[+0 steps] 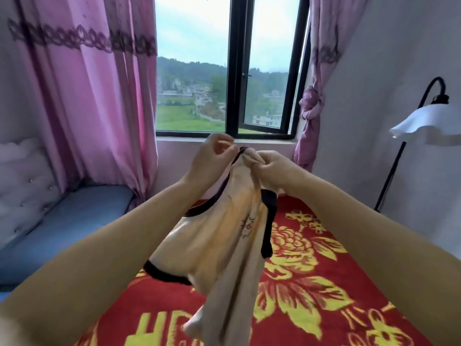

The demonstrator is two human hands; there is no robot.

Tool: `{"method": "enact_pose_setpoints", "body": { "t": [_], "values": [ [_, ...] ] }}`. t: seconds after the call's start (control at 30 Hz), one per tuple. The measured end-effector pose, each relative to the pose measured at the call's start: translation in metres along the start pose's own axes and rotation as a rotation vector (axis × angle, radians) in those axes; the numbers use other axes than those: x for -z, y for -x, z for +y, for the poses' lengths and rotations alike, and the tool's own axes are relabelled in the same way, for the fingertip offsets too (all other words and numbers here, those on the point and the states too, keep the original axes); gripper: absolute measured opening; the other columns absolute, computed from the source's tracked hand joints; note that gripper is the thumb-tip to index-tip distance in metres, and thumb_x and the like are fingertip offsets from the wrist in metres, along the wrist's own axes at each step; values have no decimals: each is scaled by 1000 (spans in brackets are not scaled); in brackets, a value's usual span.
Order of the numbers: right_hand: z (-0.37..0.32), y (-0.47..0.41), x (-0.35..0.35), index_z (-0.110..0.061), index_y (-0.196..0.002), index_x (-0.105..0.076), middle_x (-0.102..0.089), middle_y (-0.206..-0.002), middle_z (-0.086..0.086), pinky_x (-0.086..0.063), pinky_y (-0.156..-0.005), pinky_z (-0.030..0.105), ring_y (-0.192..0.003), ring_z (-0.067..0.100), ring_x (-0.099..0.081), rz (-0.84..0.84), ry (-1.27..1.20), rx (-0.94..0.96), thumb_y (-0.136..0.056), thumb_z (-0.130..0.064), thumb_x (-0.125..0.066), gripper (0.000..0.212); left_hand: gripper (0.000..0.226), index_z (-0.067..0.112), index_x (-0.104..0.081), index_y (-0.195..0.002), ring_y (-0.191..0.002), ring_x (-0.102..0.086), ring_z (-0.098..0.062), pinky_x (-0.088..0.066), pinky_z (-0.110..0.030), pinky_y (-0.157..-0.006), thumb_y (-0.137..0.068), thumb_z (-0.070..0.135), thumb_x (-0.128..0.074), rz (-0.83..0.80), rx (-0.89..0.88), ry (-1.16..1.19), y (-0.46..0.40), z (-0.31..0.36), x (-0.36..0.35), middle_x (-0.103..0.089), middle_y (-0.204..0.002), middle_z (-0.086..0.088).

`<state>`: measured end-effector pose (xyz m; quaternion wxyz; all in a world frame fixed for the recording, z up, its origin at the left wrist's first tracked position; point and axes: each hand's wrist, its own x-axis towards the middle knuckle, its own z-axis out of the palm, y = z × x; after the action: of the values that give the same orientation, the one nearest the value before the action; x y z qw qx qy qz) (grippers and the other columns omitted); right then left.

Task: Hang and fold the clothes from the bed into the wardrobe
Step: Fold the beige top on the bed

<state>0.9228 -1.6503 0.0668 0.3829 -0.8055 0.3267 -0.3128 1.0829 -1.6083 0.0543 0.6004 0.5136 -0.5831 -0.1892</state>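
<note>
The left hand (212, 156) and right hand (270, 168) both pinch the top edge of a cream top (224, 236) with dark trim, held up above the bed (324, 283). The garment hangs free over the red floral blanket. Window (229, 71) ahead; floor lamp (424, 121) at right.

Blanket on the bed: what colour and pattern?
Red blanket with large yellow flowers and lettering, seen best in the head view.
</note>
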Motion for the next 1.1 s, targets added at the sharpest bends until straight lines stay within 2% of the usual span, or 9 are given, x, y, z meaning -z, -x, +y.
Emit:
{"method": "enact_pose_setpoints", "body": {
  "t": [0.1, 0.17, 0.3, 0.47, 0.63, 0.7, 0.93, 1.03, 1.1],
  "values": [
    [-15, -1, 7, -19, -87, -69, -69, -67, -12, -47, -56, 12, -62, -1, -62, -17, -61, 81, -98, -15, -50, 23, 35, 37, -53, -113, -91, -64, 0, -53, -16, -76, -84, 27, -68, -312, -29, -34, 10, -7, 3, -65, -103, 10],
    [-20, -5, 12, -16, -92, -70, -70, -75, -6, -50, -61, 15, -67, 2, -63, 23, -75, 131, -98, -18, -53, 19, 22, 31, -61, -98, -78, -67, -4, -52, -19, -66, -78, 24, -68, -446, 103, -35, 19, -17, 3, -69, -88, 11],
    [-13, -7, 28, -19, -95, -71, -67, -82, -8, -46, -65, 9, -72, 0, -59, 237, 59, 168, -96, -15, -54, 18, 16, 7, -68, -81, -60, -57, -11, -45, -22, -57, -71, 16, -60, -348, 289, -126, 21, -38, 21, -61, -63, 7],
    [4, 3, 53, -32, -82, -68, -65, -61, -19, -39, -48, 3, -54, -13, -57, 386, 47, 126, -96, -23, -56, 20, 16, 7, -66, -74, -53, -48, -15, -41, -20, -49, -83, 5, -53, -269, 408, -256, 20, -58, 51, -51, -59, -1],
    [12, 10, 74, -32, -87, -69, -66, -72, -15, -43, -53, 6, -57, -8, -58, 412, 92, 86, -94, -31, -59, 13, 14, 10, -61, -72, -60, -47, -13, -39, -20, -54, -85, 5, -60, -308, 266, -293, 11, -47, 74, -52, -63, 1],
    [13, 14, 84, -32, -89, -70, -68, -70, -15, -47, -54, 7, -58, -7, -60, 384, 85, 59, -94, -33, -59, 12, 5, 9, -61, -82, -69, -53, -13, -43, -24, -63, -85, 8, -66, -322, 218, -236, 8, -40, 79, -57, -74, -2],
    [19, 24, 103, -26, -98, -68, -65, -76, -8, -44, -57, 9, -62, -3, -58, 263, 226, 53, -95, -40, -52, 21, 50, 12, -65, -114, -98, -66, -27, -53, -43, -90, -70, 28, -81, -417, 317, -153, -1, -24, 110, -68, -110, -13],
    [18, 30, 120, -8, -109, -66, -62, -87, 15, -44, -65, 29, -74, 25, -54, 67, 166, -27, -83, -49, -54, 50, 42, 18, -73, -102, -84, -68, -22, -59, -34, -74, -66, 38, -84, -456, 332, 15, -4, -21, 126, -72, -99, -12],
    [17, 33, 135, -5, -110, -65, -61, -90, 19, -48, -61, 33, -74, 29, -53, -139, 102, -138, -77, -46, -61, 53, 47, 20, -75, -97, -77, -68, -15, -57, -25, -65, -61, 49, -84, -475, 301, 64, -5, -19, 135, -72, -91, -6]
  ]
}}
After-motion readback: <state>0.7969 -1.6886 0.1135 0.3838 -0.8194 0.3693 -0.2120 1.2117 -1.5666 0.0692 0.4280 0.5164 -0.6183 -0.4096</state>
